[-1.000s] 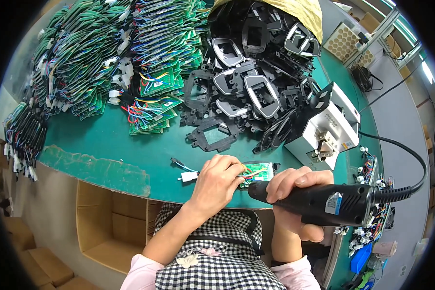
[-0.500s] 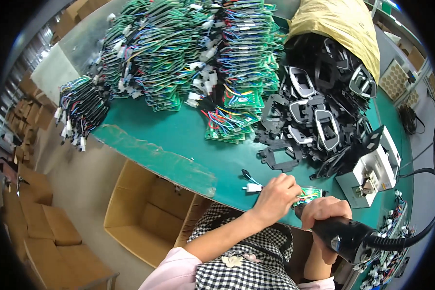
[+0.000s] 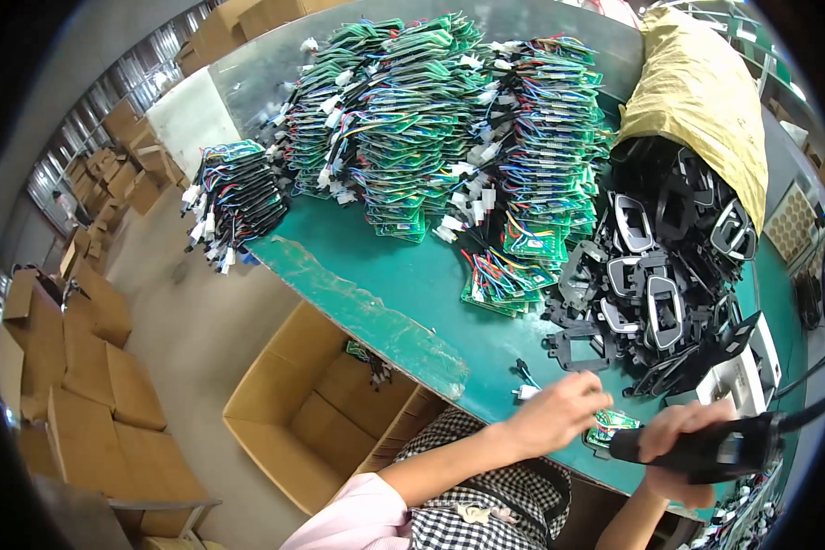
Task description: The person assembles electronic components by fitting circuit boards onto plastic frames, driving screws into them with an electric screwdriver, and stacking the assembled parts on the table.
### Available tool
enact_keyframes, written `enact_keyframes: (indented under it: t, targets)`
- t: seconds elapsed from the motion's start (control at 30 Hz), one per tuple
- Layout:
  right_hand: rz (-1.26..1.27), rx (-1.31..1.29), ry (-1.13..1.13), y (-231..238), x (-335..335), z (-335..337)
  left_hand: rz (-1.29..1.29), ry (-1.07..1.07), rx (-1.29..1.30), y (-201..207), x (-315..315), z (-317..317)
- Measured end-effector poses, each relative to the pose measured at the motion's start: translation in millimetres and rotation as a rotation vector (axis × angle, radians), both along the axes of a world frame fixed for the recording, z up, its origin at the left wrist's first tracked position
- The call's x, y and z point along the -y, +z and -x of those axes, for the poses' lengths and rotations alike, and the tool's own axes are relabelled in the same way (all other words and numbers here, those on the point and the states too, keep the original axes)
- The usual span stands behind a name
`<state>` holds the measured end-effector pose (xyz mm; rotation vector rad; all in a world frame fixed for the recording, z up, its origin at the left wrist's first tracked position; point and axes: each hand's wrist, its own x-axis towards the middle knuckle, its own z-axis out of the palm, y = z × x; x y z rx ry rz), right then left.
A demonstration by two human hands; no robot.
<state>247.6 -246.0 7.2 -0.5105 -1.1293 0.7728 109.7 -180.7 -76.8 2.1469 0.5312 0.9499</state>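
Observation:
My right hand (image 3: 678, 429) is wrapped round a black electric screwdriver (image 3: 738, 451), which lies nearly level with its nose pointing left. Just off that nose, at the table's near edge, is a small green circuit board (image 3: 612, 422) with coloured wires, seated in a dark frame. My left hand (image 3: 559, 414) hovers left of the board, its fingers curled and pressed together, slightly blurred. Whether anything small is pinched in them cannot be made out. A white connector (image 3: 527, 392) on a dark lead lies behind the left hand.
Tall stacks of wired circuit boards (image 3: 412, 128) fill the far side of the green table (image 3: 357, 247). Black plastic frames (image 3: 665, 307) spill from a yellow sack (image 3: 697, 92) on the right. Below the near edge stands an open cardboard box (image 3: 266, 385) with some boards inside.
The whole view has shifted, so the scene sits farther right and lower. The screwdriver has drawn back and turned more level, uncovering the board. My left fingers have come off the board.

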Motion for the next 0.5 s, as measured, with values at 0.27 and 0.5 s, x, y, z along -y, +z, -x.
enact_keyframes:
  t: [0.27, 0.5]
  targets:
    - [-0.016, -0.115, -0.21, 2.2, -8.3, -12.6, -0.009, 1.133, -0.505, 5.5, -44.1, 145.6]
    - [-0.078, 0.068, 0.013, 2.9, 4.2, -34.7, -0.005, 1.065, -0.494, -7.9, -48.6, 127.7]
